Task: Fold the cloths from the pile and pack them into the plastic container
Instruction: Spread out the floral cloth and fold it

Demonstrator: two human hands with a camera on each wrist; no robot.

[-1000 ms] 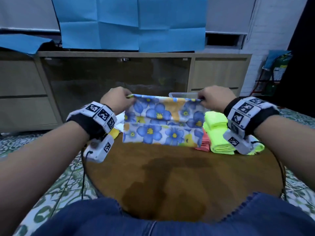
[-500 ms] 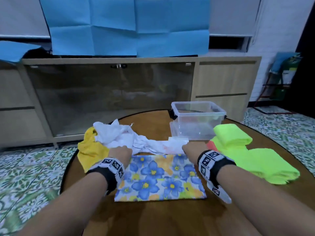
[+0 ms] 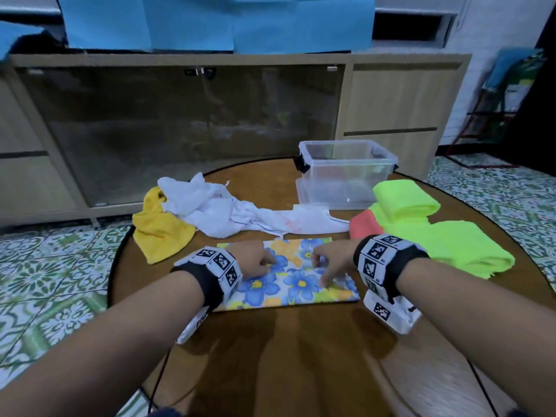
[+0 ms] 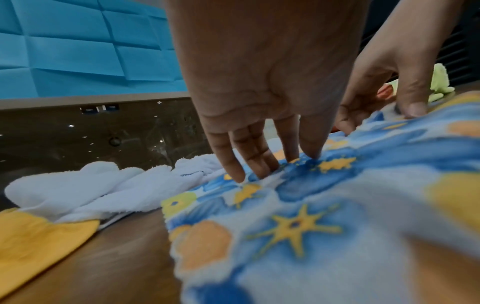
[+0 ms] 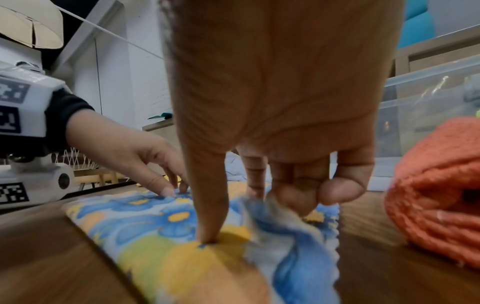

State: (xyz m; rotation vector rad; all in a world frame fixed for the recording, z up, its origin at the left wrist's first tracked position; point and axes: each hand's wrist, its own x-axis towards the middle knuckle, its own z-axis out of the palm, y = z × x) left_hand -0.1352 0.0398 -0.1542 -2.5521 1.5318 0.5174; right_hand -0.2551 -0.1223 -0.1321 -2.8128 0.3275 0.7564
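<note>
While both hands work the floral cloth [image 3: 296, 278] at lower centre:
Left hand [image 3: 255, 261]: fingertips [image 4: 240, 178] pressing it, relaxed.
Right hand [image 3: 329, 261]: pinching its raised fold.
Plastic container [image 3: 346, 176]: upper right, on tabletop [image 3: 301, 356].

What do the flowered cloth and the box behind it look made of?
Flowered cloth: soft printed terry or fleece, judging by its fuzzy nap in the wrist views. Box: clear, glossy rigid plastic; the table shows through its walls.

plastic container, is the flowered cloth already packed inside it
No, the flowered cloth lies flat on the table under both hands, nearer the person than the plastic container.
</note>
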